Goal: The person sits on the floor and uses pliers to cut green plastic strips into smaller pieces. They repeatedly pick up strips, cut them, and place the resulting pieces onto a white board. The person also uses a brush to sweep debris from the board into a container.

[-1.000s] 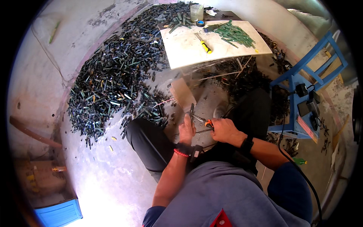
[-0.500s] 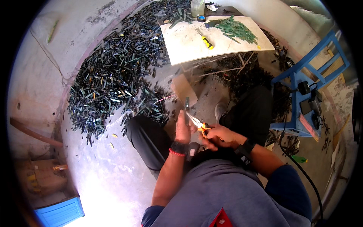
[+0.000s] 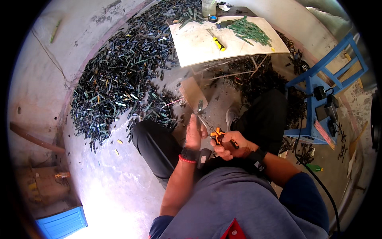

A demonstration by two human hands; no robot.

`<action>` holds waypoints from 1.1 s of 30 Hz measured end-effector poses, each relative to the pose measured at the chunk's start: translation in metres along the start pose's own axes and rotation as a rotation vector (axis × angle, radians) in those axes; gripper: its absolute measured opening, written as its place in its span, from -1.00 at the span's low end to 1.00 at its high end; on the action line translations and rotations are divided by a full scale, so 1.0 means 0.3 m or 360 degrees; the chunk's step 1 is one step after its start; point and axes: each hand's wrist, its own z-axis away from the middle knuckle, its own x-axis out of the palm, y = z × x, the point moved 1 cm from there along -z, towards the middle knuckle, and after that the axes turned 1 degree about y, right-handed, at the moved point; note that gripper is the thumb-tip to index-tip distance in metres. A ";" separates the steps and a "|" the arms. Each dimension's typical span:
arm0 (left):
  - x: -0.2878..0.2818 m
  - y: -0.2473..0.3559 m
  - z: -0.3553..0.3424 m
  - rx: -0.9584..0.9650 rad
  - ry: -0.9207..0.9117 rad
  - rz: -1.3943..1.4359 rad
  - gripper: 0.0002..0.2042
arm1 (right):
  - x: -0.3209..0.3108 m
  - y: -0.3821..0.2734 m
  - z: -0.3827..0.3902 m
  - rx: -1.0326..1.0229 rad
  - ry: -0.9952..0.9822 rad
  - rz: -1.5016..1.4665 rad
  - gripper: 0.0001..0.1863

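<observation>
A thin dark greenish strip (image 3: 200, 105), like a small circuit-board piece, stands up from the fingers of my left hand (image 3: 193, 134), which is closed on it. Wrapped in my right hand (image 3: 235, 145) are long-nose pliers (image 3: 217, 135) with orange and black handles. Their jaws point up and left, close to the strip's lower end. Whether the jaws grip the strip is too blurred to make out. Both hands are held above my lap, between my knees.
A big heap of dark strips (image 3: 115, 75) covers the floor at left. Ahead, a low table (image 3: 191, 53) bears green strips (image 3: 250, 31), a yellow-black screwdriver (image 3: 218, 43) and a tape roll (image 3: 213, 18). At right, a blue chair (image 3: 304, 115) holds black adapters (image 3: 331, 109) with a cable.
The pliers have turned in my right hand, showing more of their orange handles. The strip in my left hand has shifted slightly right and up.
</observation>
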 end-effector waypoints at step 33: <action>-0.028 -0.079 -0.053 -0.0078 0.0332 -0.0248 -0.38 | -0.001 -0.089 -0.011 -0.0765 0.1488 0.3386 -0.74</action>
